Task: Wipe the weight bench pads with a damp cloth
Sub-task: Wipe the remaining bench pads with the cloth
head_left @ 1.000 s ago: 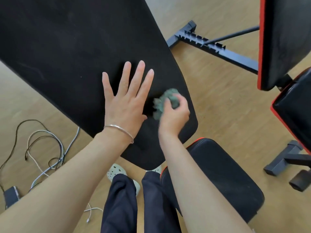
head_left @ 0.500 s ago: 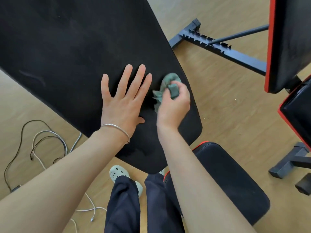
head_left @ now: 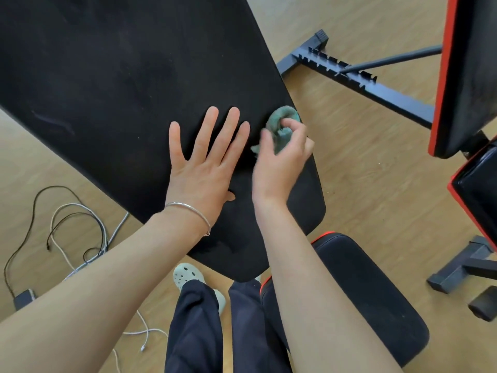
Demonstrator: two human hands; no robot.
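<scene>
A large black back pad (head_left: 113, 84) of a weight bench fills the upper left, tilted up toward me. My left hand (head_left: 204, 162) lies flat on it with fingers spread, a thin bracelet on the wrist. My right hand (head_left: 282, 160) is shut on a bunched green cloth (head_left: 281, 121) and presses it against the pad's right edge. Below, the bench's black seat pad (head_left: 363, 292) with red trim shows at the lower right, partly hidden by my right forearm.
A second bench's black and red pads (head_left: 468, 76) stand at the right edge, with its dark steel frame (head_left: 357, 76) and feet (head_left: 462, 267) on the wooden floor. Loose cables (head_left: 78, 227) and a small adapter (head_left: 24, 297) lie at the left. My legs and a pale shoe (head_left: 188, 275) are below.
My right hand has carried the cloth up and to the right, from the pad's lower middle to its right edge. The left hand stays flat on the pad.
</scene>
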